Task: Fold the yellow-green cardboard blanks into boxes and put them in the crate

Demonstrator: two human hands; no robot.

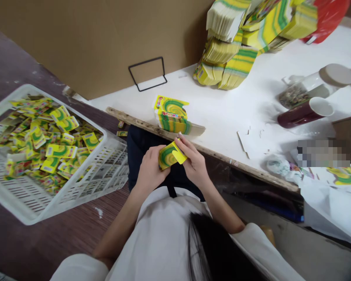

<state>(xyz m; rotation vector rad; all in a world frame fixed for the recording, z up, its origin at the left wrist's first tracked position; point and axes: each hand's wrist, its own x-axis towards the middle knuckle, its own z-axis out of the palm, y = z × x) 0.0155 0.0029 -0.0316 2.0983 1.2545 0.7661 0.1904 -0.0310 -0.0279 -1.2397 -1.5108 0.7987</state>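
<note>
Between my two hands, above my lap, is a small yellow and green cardboard box (167, 157) with a flap standing out at its right end. My left hand (152, 168) wraps round the box's left side. My right hand (194, 160) has its fingers closed at the flap end. Just beyond them, by the table's front edge, a short stack of flat yellow and green cartons (172, 111) lies on the white tabletop.
A white plastic basket (67, 203) full of small yellow boxes stands on the floor at left. Tall carton stacks (222, 58), a large cardboard sheet (105, 35), a black wire frame (148, 74), a lidded jar (312, 88) and a dark red mug (298, 113) are on the table.
</note>
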